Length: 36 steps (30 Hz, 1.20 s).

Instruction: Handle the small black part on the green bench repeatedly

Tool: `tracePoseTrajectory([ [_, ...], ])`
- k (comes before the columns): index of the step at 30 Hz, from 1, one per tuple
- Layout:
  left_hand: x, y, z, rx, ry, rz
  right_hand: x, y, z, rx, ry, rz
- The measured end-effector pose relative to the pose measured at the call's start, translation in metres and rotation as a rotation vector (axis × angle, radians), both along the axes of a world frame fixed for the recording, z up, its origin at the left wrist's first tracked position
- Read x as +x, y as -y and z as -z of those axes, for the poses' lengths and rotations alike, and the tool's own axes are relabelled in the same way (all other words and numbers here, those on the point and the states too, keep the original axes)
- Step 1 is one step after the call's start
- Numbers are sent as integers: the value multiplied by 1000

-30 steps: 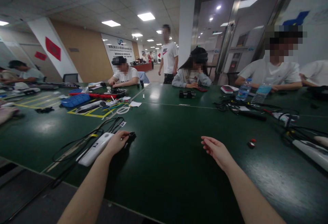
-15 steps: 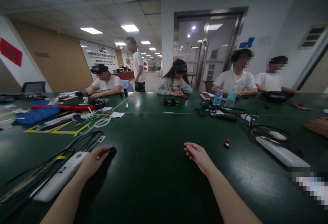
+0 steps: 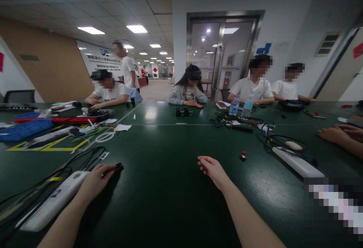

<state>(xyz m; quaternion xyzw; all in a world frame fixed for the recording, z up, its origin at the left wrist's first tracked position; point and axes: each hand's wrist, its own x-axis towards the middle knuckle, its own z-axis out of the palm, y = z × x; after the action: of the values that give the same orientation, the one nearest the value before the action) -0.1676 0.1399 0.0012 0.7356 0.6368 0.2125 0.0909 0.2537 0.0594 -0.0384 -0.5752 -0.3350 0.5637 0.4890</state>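
At the left, my left hand (image 3: 98,180) has its fingers closed on a small black object (image 3: 118,167) at the surface of the dark green table (image 3: 159,202). Its wrist passes over a white power strip (image 3: 58,198) marked 2. My right hand (image 3: 211,168) hovers over the table right of the middle, its fingers curled together; whether anything is between them cannot be made out. To its right lies a small red and black object (image 3: 243,156).
Black cables (image 3: 82,161) run beside the left power strip. A blue tray (image 3: 28,128) sits far left. Bottles (image 3: 234,106), cables and a second power strip (image 3: 297,161) are on the right. Several people sit around the table; another person's hands (image 3: 337,134) rest at the right edge.
The view has turned slightly right, so most things appear shifted left. The standing person has moved left. My left hand still holds the black object; my right hand keeps its curled pose.
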Motion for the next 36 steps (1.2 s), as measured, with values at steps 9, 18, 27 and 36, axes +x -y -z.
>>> tracePoseTrajectory([
  [9, -1, -1, -1, -63, 23, -7, 2, 0, 4, 10, 8, -10],
  [18, 6, 0, -5, -107, 29, -31, 2, 0, 6, 3, 12, -3],
  [27, 46, -5, -3, -191, 0, 135, 0, 2, -3, -8, 2, -2],
  [36, 207, 27, 11, -280, 147, 562, -1, 3, -7, 5, 0, 12],
])
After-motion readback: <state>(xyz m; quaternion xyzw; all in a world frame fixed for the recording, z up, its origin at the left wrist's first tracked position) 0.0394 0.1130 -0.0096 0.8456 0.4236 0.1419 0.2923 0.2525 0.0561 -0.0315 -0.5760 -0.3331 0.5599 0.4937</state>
